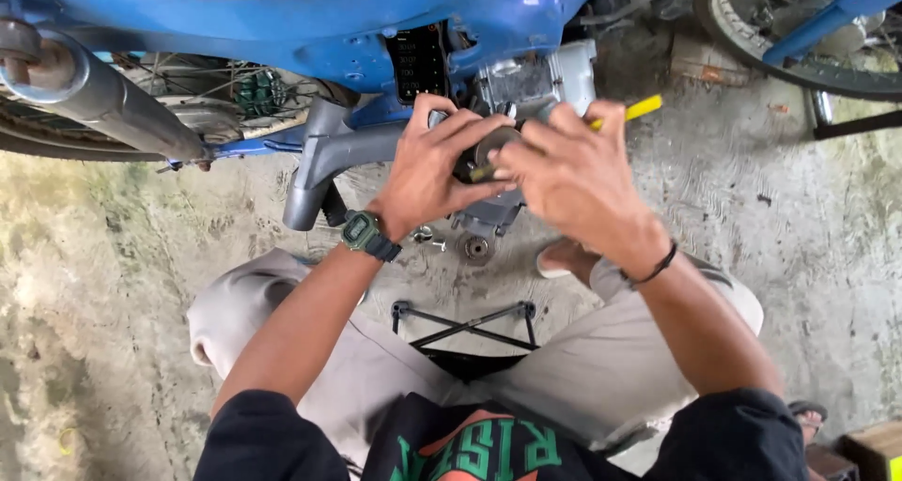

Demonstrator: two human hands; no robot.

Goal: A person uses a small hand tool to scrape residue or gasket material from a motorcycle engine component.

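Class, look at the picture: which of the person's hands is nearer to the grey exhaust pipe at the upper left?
Left. The left hand grips a round dark part beside the engine, on the side toward the exhaust pipe. The right hand, holding a yellow-handled tool, lies farther away.

blue motorcycle frame (310, 25) | grey exhaust pipe (94, 91) | spoked wheel (799, 30) | small gear on concrete floor (476, 247)

Most of the round dark part (484, 152) is being covered by the left hand (427, 166) and the right hand (573, 176), so its shape cannot be told. The yellow-handled tool (644, 108) is being hidden except for its end. The blue motorcycle (310, 25) and the exhaust pipe (85, 91) are being cut off by the edges. The small parts (474, 247) on the floor are too small to be made out.
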